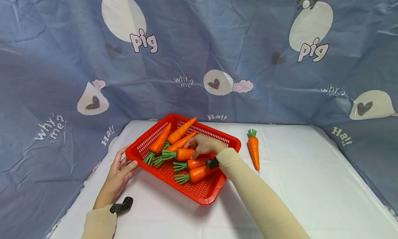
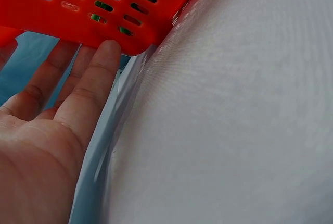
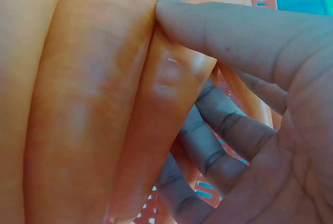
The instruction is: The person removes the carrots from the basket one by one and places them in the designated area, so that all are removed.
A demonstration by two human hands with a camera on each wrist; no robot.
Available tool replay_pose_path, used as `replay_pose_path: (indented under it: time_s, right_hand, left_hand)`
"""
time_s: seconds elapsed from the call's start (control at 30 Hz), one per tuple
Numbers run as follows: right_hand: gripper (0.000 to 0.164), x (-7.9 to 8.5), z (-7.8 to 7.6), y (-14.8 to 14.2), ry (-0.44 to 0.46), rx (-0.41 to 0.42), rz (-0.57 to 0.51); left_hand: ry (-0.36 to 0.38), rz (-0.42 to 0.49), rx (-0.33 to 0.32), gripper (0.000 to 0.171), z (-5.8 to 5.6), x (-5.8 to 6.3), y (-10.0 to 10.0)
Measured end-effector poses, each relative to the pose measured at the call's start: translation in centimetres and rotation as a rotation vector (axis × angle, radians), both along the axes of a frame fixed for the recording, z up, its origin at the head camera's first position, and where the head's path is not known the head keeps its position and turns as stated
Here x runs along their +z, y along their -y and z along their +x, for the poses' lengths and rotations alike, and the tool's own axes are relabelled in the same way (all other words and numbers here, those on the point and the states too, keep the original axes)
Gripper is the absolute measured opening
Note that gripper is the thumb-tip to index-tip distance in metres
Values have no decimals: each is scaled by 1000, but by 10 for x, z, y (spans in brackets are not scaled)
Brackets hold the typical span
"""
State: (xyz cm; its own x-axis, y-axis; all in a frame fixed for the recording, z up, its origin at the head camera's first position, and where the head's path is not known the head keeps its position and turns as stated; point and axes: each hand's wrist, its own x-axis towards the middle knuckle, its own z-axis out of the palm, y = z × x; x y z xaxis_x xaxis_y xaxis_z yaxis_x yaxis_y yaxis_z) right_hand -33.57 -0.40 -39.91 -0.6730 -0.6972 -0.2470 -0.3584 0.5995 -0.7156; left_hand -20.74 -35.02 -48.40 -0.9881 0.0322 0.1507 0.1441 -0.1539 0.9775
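A red perforated plastic basket (image 1: 214, 194) stands at an angle on the white table, with several orange carrots with green tops inside. My left hand (image 1: 116, 177) holds the basket's left corner; the left wrist view shows its thumb (image 2: 106, 60) on the red plastic and other fingertips hidden behind it. Inside the basket my right hand (image 1: 203, 145) grips a carrot (image 1: 183, 154). Up close in the right wrist view, the thumb (image 3: 192, 23) lies on that carrot's near side and the fingers pass behind it. More carrots (image 1: 199, 174) lie alongside, partly under the wrist.
One carrot (image 1: 254, 151) lies alone on the white tablecloth (image 1: 298, 177) to the right of the basket, its green top toward the back. A blue printed curtain (image 1: 261, 35) hangs behind the table and along its sides. Black wrist cameras (image 1: 122, 205) are strapped to both wrists.
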Motion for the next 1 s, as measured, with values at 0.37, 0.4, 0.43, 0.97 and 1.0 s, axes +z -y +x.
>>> replay_pose_path:
  time_s: [0.37, 0.4, 0.43, 0.97, 1.0]
  right_hand:
    - [40, 1, 2, -1, -16, 9, -10]
    - [40, 0, 2, -1, -16, 5, -10]
    - [40, 0, 2, -1, -18, 2, -8]
    - [39, 6, 3, -5, -59, -13, -13]
    - [39, 7, 3, -6, -66, -8, -15]
  left_hand:
    - [-7, 4, 1, 65, 1, 0, -2]
    - [-7, 4, 0, 66, 1, 0, -2]
    - [-7, 5, 0, 66, 1, 0, -2]
    - [-22, 26, -9, 65, 0, -1, -1]
    - [-23, 27, -9, 65, 0, -1, -1]
